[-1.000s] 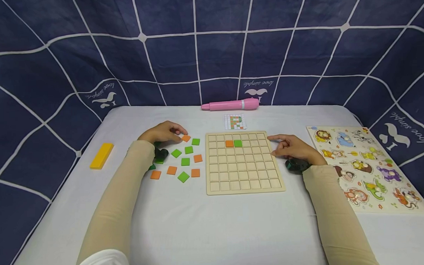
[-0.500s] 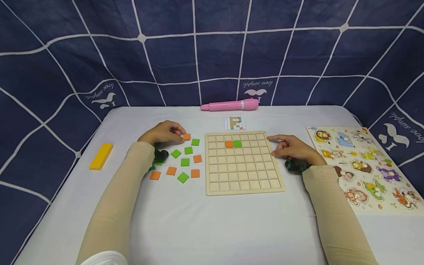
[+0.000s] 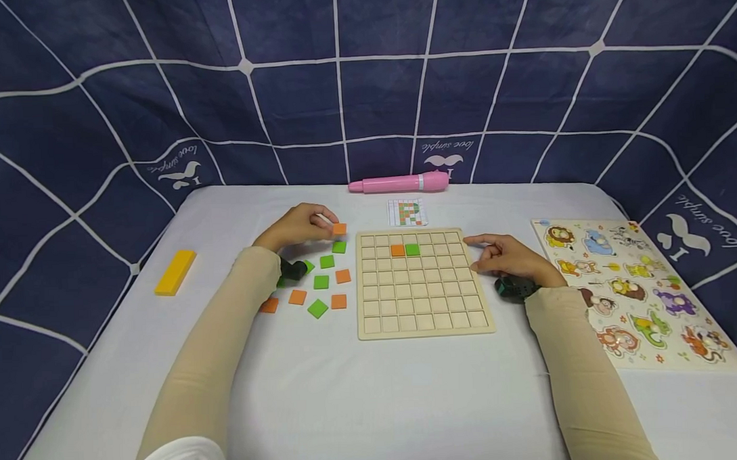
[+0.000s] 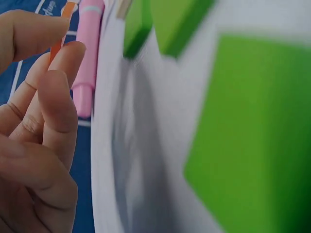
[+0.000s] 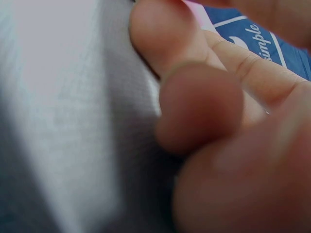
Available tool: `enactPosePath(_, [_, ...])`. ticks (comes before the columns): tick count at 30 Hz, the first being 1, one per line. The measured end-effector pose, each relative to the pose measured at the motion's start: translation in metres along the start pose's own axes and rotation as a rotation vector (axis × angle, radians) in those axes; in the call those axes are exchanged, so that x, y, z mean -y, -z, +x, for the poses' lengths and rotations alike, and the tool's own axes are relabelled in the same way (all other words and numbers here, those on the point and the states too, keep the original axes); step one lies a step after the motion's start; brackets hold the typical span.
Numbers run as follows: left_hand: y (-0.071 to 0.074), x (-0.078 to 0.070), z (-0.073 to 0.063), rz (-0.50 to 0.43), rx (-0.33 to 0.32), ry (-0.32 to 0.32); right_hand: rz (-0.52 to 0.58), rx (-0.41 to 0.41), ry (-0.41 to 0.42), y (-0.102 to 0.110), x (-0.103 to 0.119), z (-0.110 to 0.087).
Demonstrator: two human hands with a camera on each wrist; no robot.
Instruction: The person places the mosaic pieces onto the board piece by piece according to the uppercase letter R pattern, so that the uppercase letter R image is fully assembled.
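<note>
Thumb and fingertips of my left hand (image 3: pixel 301 225) pinch an orange square tile (image 3: pixel 339 229), raised off the table just left of the grid board. In the left wrist view the orange tile (image 4: pixel 62 31) shows edge-on between the fingers. The pale wooden grid board (image 3: pixel 424 287) carries an orange tile (image 3: pixel 398 250) and a green tile (image 3: pixel 412 249) side by side in its second row. At the board's right edge rests my right hand (image 3: pixel 508 255), index finger extended along the upper corner and the other fingers loosely bent. In the right wrist view its fingers are blurred and hold nothing.
Several loose green tiles (image 3: pixel 321 282) and orange tiles (image 3: pixel 297 297) lie left of the board. Behind it are a pattern card (image 3: pixel 408 212) and a pink pen-shaped object (image 3: pixel 399 183). A yellow block (image 3: pixel 175 272) lies far left, an animal puzzle board (image 3: pixel 645 295) far right.
My left hand has lifted the orange tile from the table and moved slightly right and away with it, towards the board. The right hand has stayed in place.
</note>
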State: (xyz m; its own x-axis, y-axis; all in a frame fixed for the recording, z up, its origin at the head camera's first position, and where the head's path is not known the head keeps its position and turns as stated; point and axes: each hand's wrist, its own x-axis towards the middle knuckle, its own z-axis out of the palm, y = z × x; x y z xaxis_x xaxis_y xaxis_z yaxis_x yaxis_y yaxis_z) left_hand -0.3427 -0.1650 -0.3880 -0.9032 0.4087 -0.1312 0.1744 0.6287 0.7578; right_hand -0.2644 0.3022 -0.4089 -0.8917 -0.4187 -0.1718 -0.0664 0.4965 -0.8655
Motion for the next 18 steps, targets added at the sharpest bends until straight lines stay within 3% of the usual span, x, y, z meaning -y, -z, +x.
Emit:
enactPosePath(7, [-0.013,-0.016,0.004,-0.074,0.008,-0.030,0.003,0.003,0.002,0.000,0.000,-0.001])
enactPosePath(13, [-0.025,-0.031,0.010,-0.188,0.043,-0.034,0.003,0.009,0.012,0.001,-0.002,0.001])
enactPosePath(18, [-0.039,-0.043,0.014,-0.273,0.035,-0.027,-0.002,0.005,0.008,0.002,-0.003,0.001])
